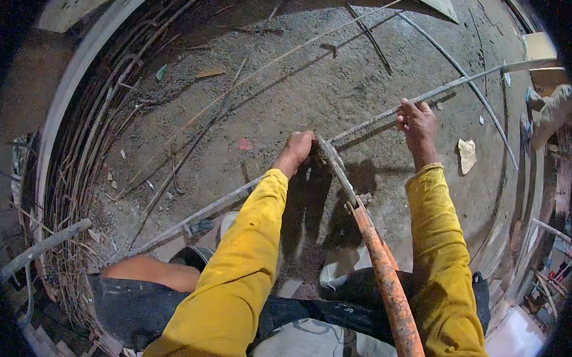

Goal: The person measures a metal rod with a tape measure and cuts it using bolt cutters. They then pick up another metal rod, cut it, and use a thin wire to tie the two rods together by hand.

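Observation:
A long grey steel rod [374, 123], which looks like rebar, runs slantwise across in front of me. My left hand [295, 152] is closed around it, just left of the jaws of an orange-handled bolt cutter [379, 262]. The cutter's metal head meets the rod beside my left fist, and its worn handles slope back towards my body between my forearms. Further right along the rod, my right hand [420, 125] has its fingers curled against it, thumb and fingertips pinching. Both my arms are in yellow sleeves.
A bundle of bent rods [113, 117] curves along the left side. Thin rods [198, 133] and a curved pipe [469, 81] lie on the dirt floor [271, 88]. A torn pale scrap [466, 156] lies at right. Clutter stands along the right edge.

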